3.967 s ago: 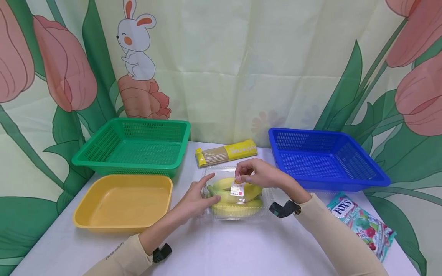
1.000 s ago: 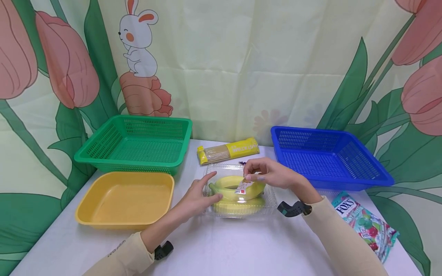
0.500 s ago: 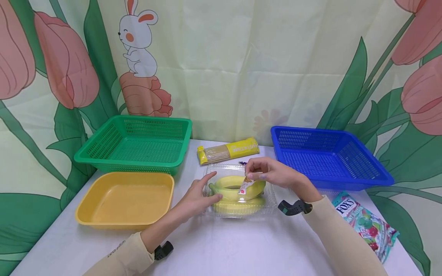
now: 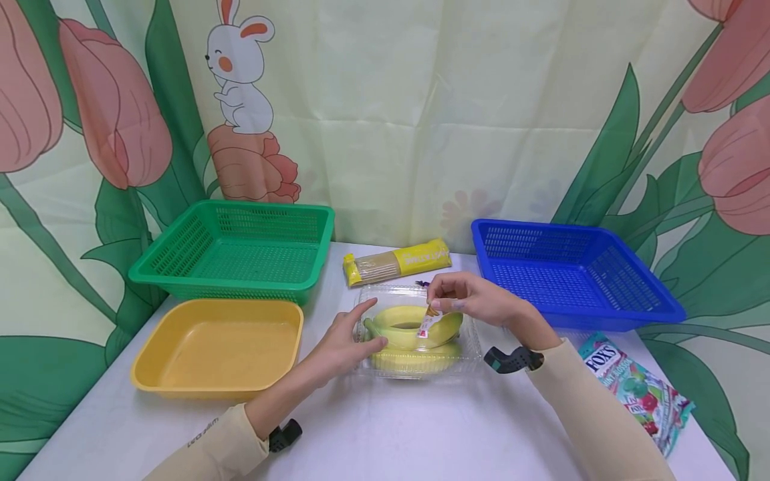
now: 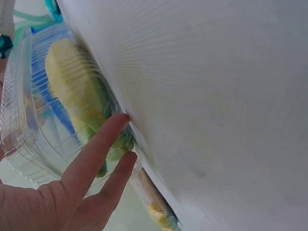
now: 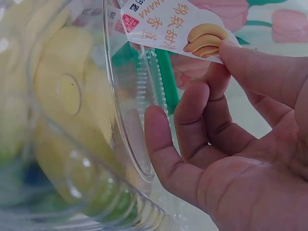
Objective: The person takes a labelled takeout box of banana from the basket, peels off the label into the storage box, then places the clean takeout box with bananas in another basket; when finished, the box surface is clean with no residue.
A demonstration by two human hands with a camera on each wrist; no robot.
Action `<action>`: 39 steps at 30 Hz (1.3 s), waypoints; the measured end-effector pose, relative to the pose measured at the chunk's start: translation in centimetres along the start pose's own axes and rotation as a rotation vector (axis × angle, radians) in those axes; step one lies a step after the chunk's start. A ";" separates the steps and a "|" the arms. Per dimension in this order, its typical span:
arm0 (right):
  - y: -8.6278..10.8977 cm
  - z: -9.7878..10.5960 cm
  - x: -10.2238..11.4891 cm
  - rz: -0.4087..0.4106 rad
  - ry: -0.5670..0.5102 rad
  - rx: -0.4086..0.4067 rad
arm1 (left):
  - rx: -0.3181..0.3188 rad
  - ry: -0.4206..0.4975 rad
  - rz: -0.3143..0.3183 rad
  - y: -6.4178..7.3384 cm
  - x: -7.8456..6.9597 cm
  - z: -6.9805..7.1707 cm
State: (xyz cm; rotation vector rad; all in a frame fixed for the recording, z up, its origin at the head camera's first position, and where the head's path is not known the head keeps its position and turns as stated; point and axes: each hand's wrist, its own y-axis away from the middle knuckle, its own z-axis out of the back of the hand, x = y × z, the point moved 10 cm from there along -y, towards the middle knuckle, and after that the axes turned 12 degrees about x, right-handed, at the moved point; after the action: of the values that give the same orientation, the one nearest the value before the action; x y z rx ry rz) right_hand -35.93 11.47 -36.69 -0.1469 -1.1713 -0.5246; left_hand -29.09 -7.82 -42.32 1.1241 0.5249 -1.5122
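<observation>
Two hands are at work on a clear plastic box (image 4: 472, 364) in the middle of the white worktop (image 4: 433, 427), and yellow bananas, greenish at the stems (image 5: 72, 82), show through its walls. From where I stand, the right hand (image 4: 472, 298) pinches a white label (image 6: 166, 29) between thumb and forefinger, its other fingers loosely bent and gripping nothing. The label slants up from the lid, its lower end against the plastic. Orange characters on it read 绵软甜滑 and 香蕉, with part of a word ending in "NANA", a drawn bunch of bananas and a small red square whose characters are too small for me to make out. The left hand (image 4: 343, 344) rests against the box's left side, fingers straight and spread, thumb over the front of the lid. Just behind the box lies a long yellow packet (image 4: 397, 262) with pale lettering, too blurred to read. Near the right edge a bag of sweets (image 4: 637, 394) says "FOX'S" in white capitals; its smaller print is unclear. A blue basket (image 4: 601, 319) sits beyond it, and over on the left a green basket (image 4: 271, 254) stands behind a yellow tray (image 4: 216, 347). Some lettering runs along the left sleeve (image 4: 216, 447), but I can't read it from here.
</observation>
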 end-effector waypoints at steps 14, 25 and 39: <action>0.5 0.9 -0.5 0.006 -0.027 -0.032 | 0.000 0.002 -0.008 -0.1 -0.1 0.0; 0.3 0.7 -0.6 -0.013 -0.040 -0.023 | 0.000 0.001 0.004 -0.1 0.1 0.0; 0.3 1.4 0.5 -0.044 0.021 -0.147 | 0.036 -0.013 -0.005 -0.2 0.2 0.0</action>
State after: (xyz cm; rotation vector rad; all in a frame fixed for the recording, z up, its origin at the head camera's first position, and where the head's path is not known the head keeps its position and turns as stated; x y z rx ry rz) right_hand -36.84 12.13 -35.61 -0.2421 -1.1178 -0.6500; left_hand -29.30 -7.91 -42.58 1.1405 0.4938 -1.5370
